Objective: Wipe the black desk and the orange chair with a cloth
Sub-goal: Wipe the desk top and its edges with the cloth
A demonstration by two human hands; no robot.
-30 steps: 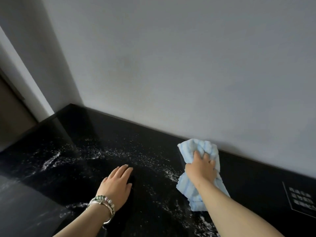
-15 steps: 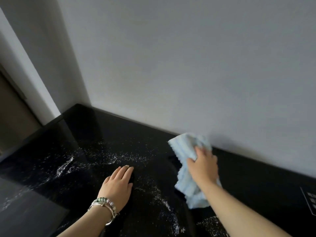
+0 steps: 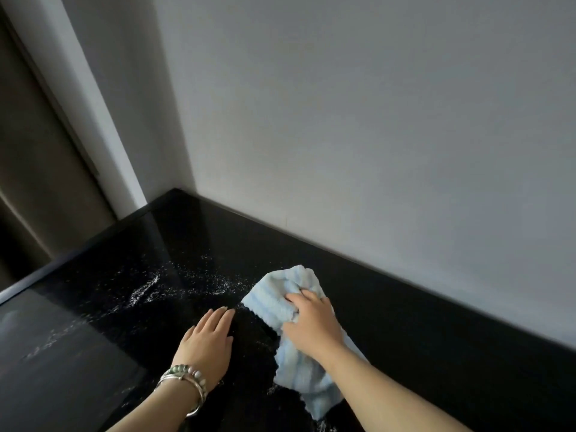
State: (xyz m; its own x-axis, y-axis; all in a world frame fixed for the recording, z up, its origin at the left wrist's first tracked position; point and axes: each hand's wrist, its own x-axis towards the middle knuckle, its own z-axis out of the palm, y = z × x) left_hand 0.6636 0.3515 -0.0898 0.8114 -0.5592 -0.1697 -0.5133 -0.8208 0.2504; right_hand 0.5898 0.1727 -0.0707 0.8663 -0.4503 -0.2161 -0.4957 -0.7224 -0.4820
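The grey wall (image 3: 358, 126) rises behind the black desk (image 3: 420, 322), which fills the lower view and meets it in a corner. White dust (image 3: 146, 288) speckles the desk's left part. My light blue cloth (image 3: 308, 378) lies bunched on the desk near the middle, under my right hand (image 3: 311, 325), whose fingers curl into its folds and grip it. My left hand (image 3: 207, 341) rests flat on the desk just beside the cloth, fingers straight and together, holding nothing. Bracelets (image 3: 187, 381) circle that wrist.
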